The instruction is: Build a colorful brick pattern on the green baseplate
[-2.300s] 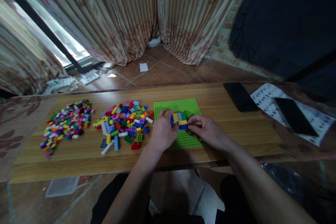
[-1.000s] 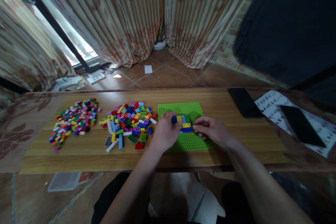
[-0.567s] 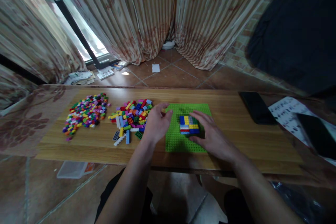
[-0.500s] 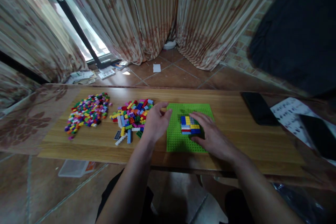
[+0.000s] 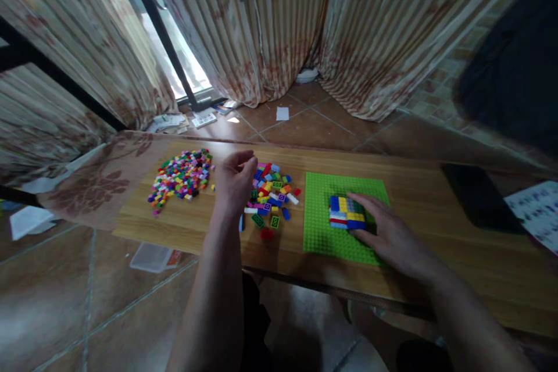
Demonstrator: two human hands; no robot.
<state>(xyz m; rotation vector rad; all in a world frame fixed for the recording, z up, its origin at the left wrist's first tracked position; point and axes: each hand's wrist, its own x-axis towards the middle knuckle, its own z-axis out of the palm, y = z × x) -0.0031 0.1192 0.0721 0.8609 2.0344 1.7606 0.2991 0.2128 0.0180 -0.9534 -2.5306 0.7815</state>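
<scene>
A low block of joined toy bricks [image 5: 342,212], blue, yellow, white, red and grey, sits on a green studded baseplate [image 5: 318,241]. My right hand [image 5: 386,232] grips the block from its right side, fingers along the far edge and thumb at the near edge. Part of the block's right end is hidden under that hand. My left hand [image 5: 235,180] is over the left side of a pile of larger loose bricks [image 5: 272,189]. Its fingers are curled in with the thumb close against them, and whatever they may hold is hidden.
A heap of small colourful bricks [image 5: 185,177] lies farther left on the wooden table [image 5: 418,215]. At the right are a black phone-like slab [image 5: 477,197] and a printed sheet [image 5: 536,209]. A clear plastic tray [image 5: 150,257] lies on the floor.
The view has swung left. My left hand has moved left from the baseplate's edge to over the larger bricks, and its fingers have curled. My right hand stays at the brick block.
</scene>
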